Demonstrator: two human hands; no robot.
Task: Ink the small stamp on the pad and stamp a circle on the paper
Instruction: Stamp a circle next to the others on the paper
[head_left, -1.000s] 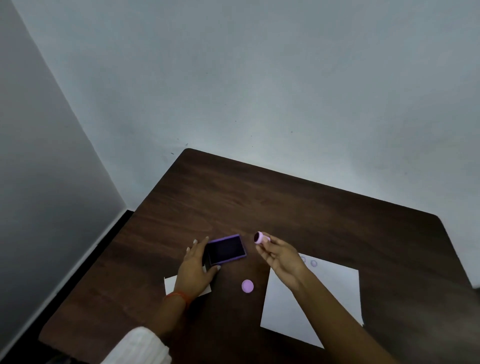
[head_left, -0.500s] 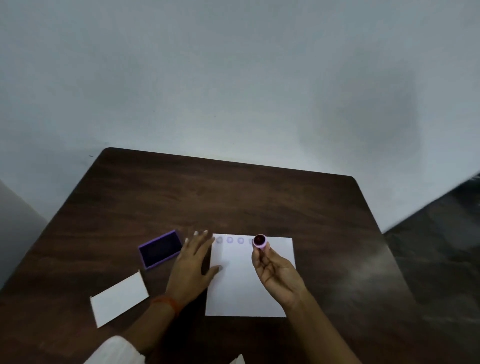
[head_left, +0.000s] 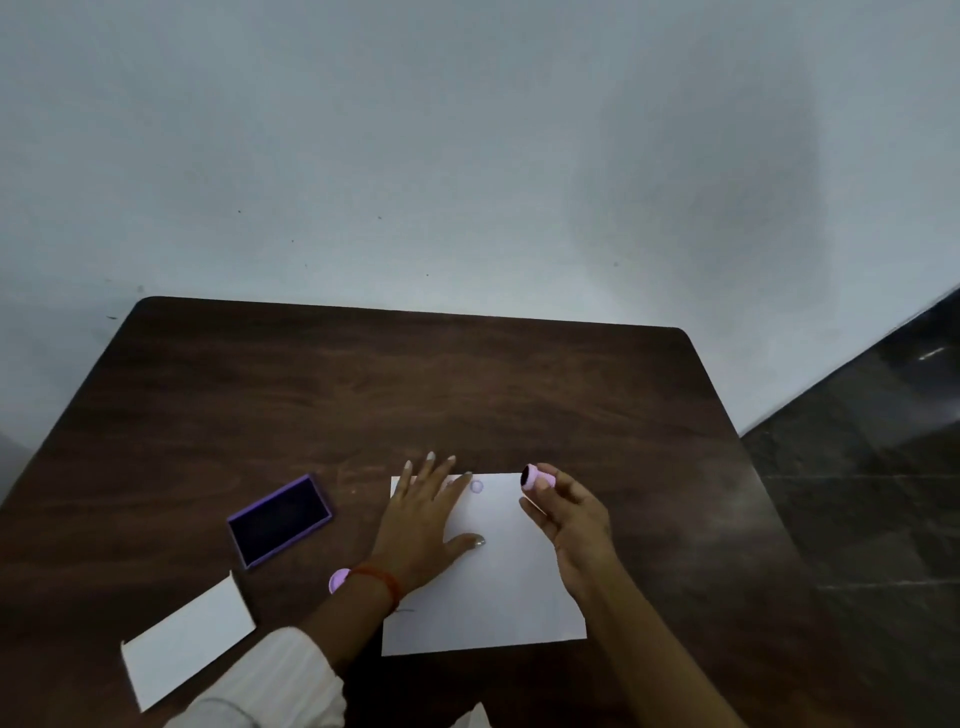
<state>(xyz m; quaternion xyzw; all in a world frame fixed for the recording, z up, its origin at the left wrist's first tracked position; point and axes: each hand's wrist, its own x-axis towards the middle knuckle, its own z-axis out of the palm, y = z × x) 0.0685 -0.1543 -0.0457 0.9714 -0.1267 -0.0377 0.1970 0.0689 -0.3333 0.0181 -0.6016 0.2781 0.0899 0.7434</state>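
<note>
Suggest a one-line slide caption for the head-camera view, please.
Left hand flat on the paper, right hand holding the small stamp above its far edge, ink pad open at left.

Pad: your open purple ink pad (head_left: 279, 521) sat left of the white paper sheet (head_left: 488, 587).
Card: your small white card (head_left: 187, 642) lay nearer you, left.
Cap: your round lilac cap (head_left: 338, 580) rested between pad and sheet.

Bare room: wooden table (head_left: 415, 374), blank wall (head_left: 363, 156)

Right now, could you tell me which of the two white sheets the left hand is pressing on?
The larger sheet in the middle, bearing a stamped circle; the left hand lies flat on it. The smaller card lies untouched.
</note>
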